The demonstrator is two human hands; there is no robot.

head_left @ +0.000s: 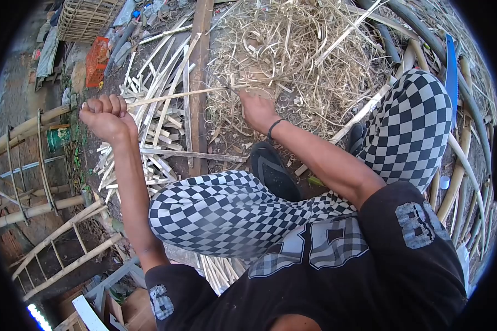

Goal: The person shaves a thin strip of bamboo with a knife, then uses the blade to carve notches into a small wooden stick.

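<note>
A long pale strip, like split bamboo (176,96), runs nearly level between my two hands. My left hand (104,113), at the left, is a closed fist around the strip's left end. Over the edge of the shavings is my right hand (257,109), its fingers closed and pointing to the strip's right end. A thin dark piece shows at its fingertips, too small to name, and the inside of this hand is hidden. Beneath the strip lie a wooden beam (200,66) and a pile of cut pale sticks (163,118).
Curly shavings (298,49) cover the ground ahead. A blue saw (451,74) and poles lie at the right. An orange crate (97,62) and a woven basket (88,21) are at the upper left, bamboo ladder-like frames (66,223) at the left. My bent legs are below.
</note>
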